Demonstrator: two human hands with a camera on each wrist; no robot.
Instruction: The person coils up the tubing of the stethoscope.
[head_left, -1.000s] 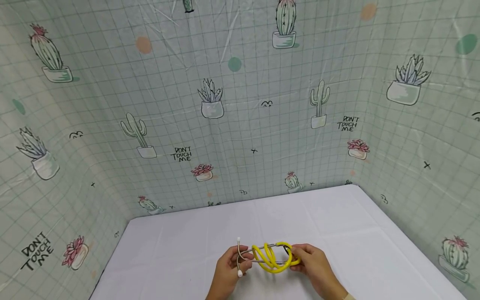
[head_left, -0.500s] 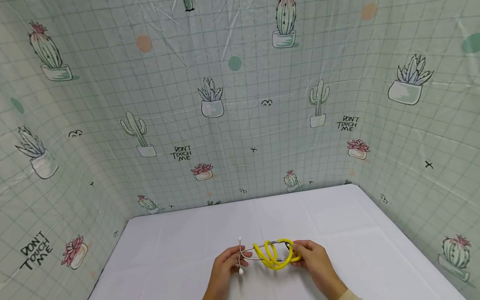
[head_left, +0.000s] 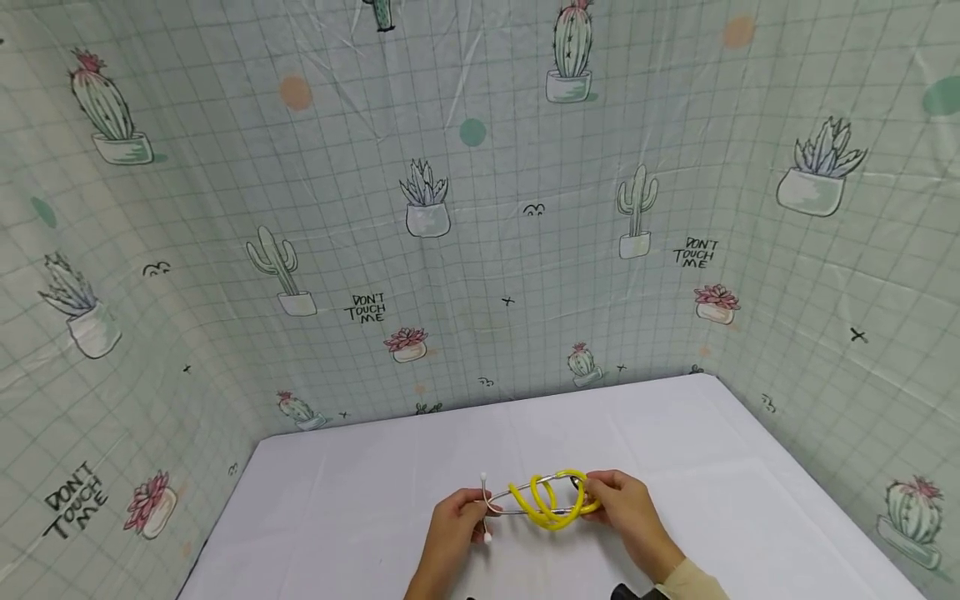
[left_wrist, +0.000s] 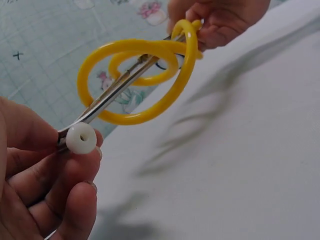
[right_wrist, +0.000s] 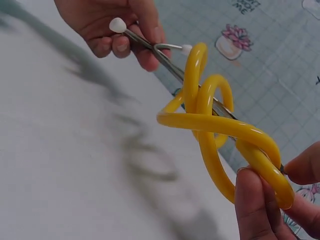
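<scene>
A stethoscope [head_left: 553,526] is held above the white table by both hands, its yellow tubing wound in loops round its metal ear tubes. In the head view, my left hand [head_left: 452,531] pinches the metal tubes near the white ear tips. The left wrist view shows one ear tip [left_wrist: 75,143] close against those fingers. My right hand [head_left: 628,510] grips the opposite end, where the tubing [right_wrist: 272,172] doubles back between thumb and fingers. A dark part shows beside the right fingertips in the head view; the rest of that end is mostly hidden.
A white cloth covers the table [head_left: 360,500], and shadows of hands and tubing fall on it. Behind and at both sides hangs a curtain [head_left: 510,333] printed with cacti. A dark object [head_left: 633,592] pokes in at the bottom edge by the right sleeve.
Both hands and the stethoscope have risen slightly in the head view. The left fingers have drawn closer round the metal tubes. A dark object now shows at the bottom edge.
</scene>
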